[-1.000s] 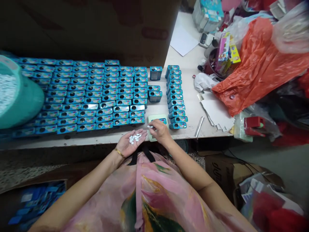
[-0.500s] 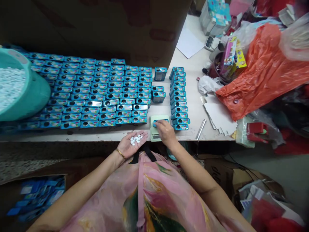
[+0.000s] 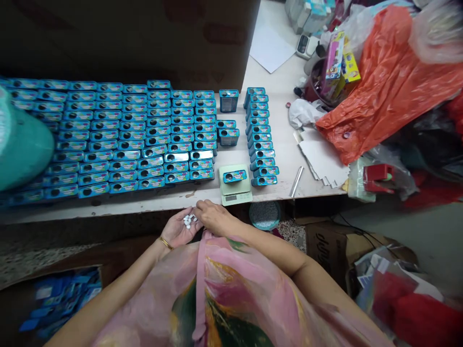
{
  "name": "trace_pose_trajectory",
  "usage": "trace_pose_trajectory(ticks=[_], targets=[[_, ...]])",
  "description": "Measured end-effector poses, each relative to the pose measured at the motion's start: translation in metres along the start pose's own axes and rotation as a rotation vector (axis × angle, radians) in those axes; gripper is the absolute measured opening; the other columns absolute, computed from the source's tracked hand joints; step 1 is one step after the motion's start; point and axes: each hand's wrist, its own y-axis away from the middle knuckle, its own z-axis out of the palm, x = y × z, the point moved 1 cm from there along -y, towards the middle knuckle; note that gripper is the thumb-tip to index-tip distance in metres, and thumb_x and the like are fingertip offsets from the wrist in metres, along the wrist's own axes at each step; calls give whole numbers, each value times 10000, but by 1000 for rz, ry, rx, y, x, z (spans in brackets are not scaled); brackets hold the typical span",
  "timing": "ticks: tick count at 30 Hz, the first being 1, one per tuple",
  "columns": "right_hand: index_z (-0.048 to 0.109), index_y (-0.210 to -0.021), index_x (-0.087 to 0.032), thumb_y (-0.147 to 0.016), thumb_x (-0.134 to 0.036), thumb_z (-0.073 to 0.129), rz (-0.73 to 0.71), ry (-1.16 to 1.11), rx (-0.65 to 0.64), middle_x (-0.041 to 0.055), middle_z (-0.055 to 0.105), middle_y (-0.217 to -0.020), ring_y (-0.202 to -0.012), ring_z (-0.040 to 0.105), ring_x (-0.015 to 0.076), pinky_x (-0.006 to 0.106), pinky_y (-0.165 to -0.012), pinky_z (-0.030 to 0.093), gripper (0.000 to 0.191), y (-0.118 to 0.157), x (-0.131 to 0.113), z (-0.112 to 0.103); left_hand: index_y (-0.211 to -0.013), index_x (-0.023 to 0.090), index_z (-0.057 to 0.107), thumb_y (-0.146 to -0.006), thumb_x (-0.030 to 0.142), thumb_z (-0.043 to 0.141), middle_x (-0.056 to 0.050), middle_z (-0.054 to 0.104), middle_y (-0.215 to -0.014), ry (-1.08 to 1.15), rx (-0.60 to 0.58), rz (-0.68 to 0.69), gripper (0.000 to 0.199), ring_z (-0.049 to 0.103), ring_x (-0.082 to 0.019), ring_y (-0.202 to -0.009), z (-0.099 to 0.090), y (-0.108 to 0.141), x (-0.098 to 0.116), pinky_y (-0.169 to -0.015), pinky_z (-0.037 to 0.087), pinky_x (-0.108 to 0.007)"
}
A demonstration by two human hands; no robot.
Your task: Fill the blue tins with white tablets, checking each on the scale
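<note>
Palm up at the table's front edge, my left hand [image 3: 178,228] cups several small white candies [image 3: 187,221]. Over its fingers lies my right hand [image 3: 213,215], fingers bent together at the candies; whatever its fingertips hold is hidden. Just beyond stands a pale green scale [image 3: 236,198] with one blue tin [image 3: 234,177] on its pan. That tin has a dark round opening on top. To the left, many similar blue tins [image 3: 152,183] stand in tight rows. Another column of tins [image 3: 264,180] runs along the scale's right side.
A teal tub [image 3: 27,149] stands at the left over the tins. Behind them rises a large cardboard box [image 3: 126,38]. On the right lie a metal tube [image 3: 296,181], white cards [image 3: 321,161] and an orange plastic bag [image 3: 383,91]. Below the table sits a bucket of white pieces [image 3: 265,215].
My right hand has moved from the tin on the scale, back and left to the candies in my left palm. The tin stays on the scale. The view has shifted slightly.
</note>
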Motion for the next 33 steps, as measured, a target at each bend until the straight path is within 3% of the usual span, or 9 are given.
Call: trace_pose_trajectory(ticks=[7,11,17,21,25,30,33], targets=[[488,-988,-160,-839,-158,449,-38,-31,64,52,478,-956,-872,448,159,250,-692,421,154,1,5,2,-819,84,611,-831,107,374,-111,678,-768,-5,-29,7,238,647,-200,-776,6,-5,3,-797,511,-376],[526,-962,-169,-829,-155,454,-36,-159,180,47,511,-932,-891,463,149,251,-739,413,151,3,14,5,-827,85,607,-829,101,373,-102,677,-759,-1,-42,15,235,650,-181,-737,12,-9,3,-791,516,-356],[572,-869,-164,-785,-107,433,217,-358,517,49,550,-885,-845,515,131,250,-750,425,173,10,67,-23,-1060,18,553,-816,133,405,-205,611,-1062,20,-91,29,308,531,-267,-1071,35,-18,7,-897,453,-372],[604,-871,-156,-751,-101,469,299,-312,501,47,565,-837,-810,532,136,241,-726,432,189,11,99,-35,-1098,22,541,-812,121,408,-205,598,-1095,28,-113,38,331,496,-272,-1111,45,-21,15,-902,452,-373],[617,-917,-169,-758,-134,491,321,-380,545,43,577,-855,-785,542,132,250,-725,440,205,16,109,-37,-1063,23,566,-804,113,422,-200,602,-1092,44,-95,49,311,499,-281,-1105,40,-19,20,-887,467,-372],[632,-845,-197,-769,-192,511,402,-527,820,29,587,-871,-840,550,142,278,-731,448,143,38,115,-55,-996,17,596,-800,97,441,-195,641,-996,56,-19,78,263,573,-257,-1008,22,-13,21,-841,499,-334],[637,-815,-197,-751,-198,541,440,-590,917,25,591,-847,-853,550,144,285,-744,449,115,50,121,-61,-989,18,600,-801,76,433,-187,653,-953,62,19,99,258,591,-247,-978,14,-11,20,-818,513,-320]])
